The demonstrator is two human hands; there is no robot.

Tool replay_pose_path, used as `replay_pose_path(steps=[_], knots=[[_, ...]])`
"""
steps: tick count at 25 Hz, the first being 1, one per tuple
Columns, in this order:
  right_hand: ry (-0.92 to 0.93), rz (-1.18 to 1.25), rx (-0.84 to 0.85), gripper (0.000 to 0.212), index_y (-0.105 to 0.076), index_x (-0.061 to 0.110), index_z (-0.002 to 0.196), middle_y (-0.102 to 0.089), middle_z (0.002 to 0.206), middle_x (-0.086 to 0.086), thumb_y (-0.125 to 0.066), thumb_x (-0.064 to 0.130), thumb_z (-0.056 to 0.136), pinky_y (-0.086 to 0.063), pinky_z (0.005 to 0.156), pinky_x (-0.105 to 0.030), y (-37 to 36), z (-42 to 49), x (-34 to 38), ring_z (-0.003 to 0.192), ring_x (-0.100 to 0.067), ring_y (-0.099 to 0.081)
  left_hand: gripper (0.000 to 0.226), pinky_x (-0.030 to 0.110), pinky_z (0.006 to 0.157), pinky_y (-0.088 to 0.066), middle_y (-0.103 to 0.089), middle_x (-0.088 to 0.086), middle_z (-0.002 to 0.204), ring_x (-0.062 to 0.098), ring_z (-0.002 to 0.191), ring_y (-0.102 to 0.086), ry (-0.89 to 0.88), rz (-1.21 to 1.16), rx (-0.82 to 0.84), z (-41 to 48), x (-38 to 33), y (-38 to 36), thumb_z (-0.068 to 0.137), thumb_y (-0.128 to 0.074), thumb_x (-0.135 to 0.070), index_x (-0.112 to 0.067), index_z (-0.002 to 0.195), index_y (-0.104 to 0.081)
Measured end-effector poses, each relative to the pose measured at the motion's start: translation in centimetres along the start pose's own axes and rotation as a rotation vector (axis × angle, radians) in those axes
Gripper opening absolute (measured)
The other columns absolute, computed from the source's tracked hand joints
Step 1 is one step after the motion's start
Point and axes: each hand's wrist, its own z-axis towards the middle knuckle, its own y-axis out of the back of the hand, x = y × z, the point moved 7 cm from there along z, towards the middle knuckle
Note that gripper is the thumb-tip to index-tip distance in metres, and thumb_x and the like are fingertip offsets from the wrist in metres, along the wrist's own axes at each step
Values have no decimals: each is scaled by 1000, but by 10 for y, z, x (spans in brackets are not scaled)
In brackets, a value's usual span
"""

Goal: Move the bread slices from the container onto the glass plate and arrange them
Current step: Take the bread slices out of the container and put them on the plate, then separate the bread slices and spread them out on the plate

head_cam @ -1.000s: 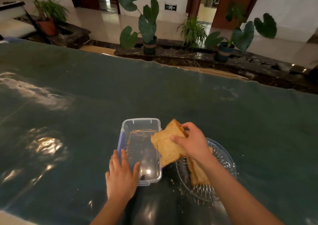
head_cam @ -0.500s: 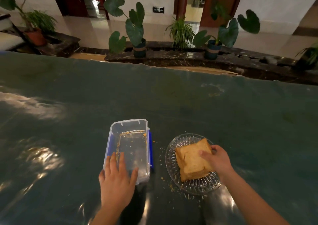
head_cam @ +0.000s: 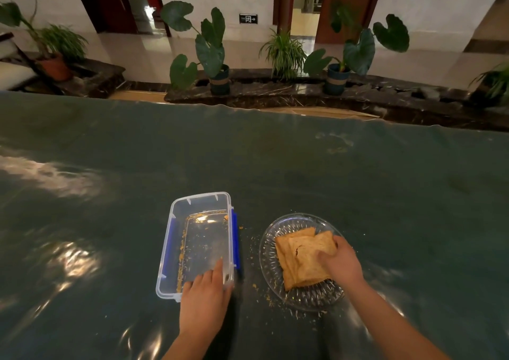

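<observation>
head view, looking down at a dark green counter (head_cam: 275, 166) with two bare hands at work. on the left sits a clear plastic container (head_cam: 199, 238) with blue side clips, empty of bread, only crumbs left inside. the left hand (head_cam: 205, 299) lies flat and open on its near rim, fingers spread, steadying it rather than gripping. just to the right, apart from the container, stands a cut-glass plate (head_cam: 271, 252). the bread slices (head_cam: 301, 255) lie stacked on it, slightly fanned, their corners not lined up. the right hand (head_cam: 343, 263) rests on the right edge of the top slice, fingers curled over it, pressing or pinching; which one i cannot tell. loose crumbs (head_cam: 278, 301) are scattered between container and plate. potted plants line a ledge beyond the counter.

judging by the empty container, the moving looks done and the arranging step is in hand. the next move likely calls for a light nudge to square or fan the slices without shedding more crumbs, then letting go.
</observation>
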Motion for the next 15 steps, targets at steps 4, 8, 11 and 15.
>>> replay_pose_path(steps=[4,8,11,15], knots=[[9,-16,1,51,-56,14,121,-64,104,-1,-74,25,75,-50,77,-36,-5,4,4,89,-20,-60,49,38,92,-48,-71,-4,106,16,97,-67,-39,75,-62,5,16,6,94,-51,-31,-24,142,-45],[0,-2,14,51,-56,17,121,-65,106,-2,-73,25,74,-53,81,-41,-10,5,6,91,-22,-61,52,40,97,-46,-71,-3,104,21,97,-67,-18,151,-103,20,46,22,90,-54,-21,-25,142,-47],[3,-21,18,55,-52,17,127,-64,117,-5,-73,24,77,-52,85,-41,-14,6,10,102,-27,-62,56,45,111,-37,-68,-2,109,23,105,-64,51,210,-121,34,68,31,88,-56,-17,-26,142,-45],[-5,-5,32,57,-50,16,130,-62,122,-6,-72,23,79,-52,88,-43,-17,6,9,107,-28,-61,62,48,121,-19,-63,3,120,24,120,-56,97,195,-118,39,78,30,86,-57,-13,-22,145,-41]])
